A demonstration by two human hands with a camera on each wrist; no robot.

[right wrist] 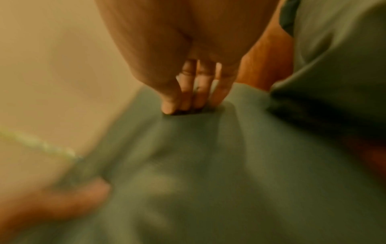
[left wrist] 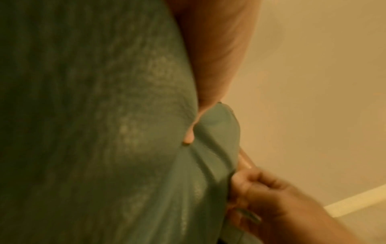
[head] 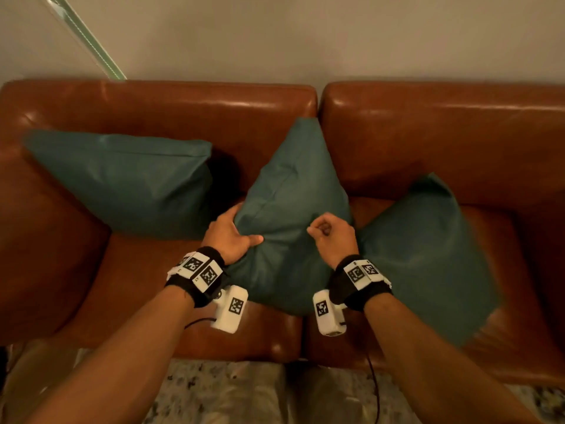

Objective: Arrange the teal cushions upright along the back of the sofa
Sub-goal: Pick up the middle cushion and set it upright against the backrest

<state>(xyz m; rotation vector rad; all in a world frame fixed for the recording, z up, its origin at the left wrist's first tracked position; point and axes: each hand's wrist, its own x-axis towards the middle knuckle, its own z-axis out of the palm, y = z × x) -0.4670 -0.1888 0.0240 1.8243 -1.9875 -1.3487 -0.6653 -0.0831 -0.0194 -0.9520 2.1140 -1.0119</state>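
Brown sofa: both hands' grip pinches middle cushion; side cushions flank.

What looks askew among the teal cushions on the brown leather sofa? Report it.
The middle teal fabric cushion stands on a corner, diamond-wise, gripped by both hands. The right teal cushion lies tilted on the seat. The left teal cushion leans against the back.

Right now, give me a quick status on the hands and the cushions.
Both hands, left and right, grip the middle cushion, corner-up at the backrest seam. Left cushion upright. Right cushion leaning, overlapping the middle one's edge.
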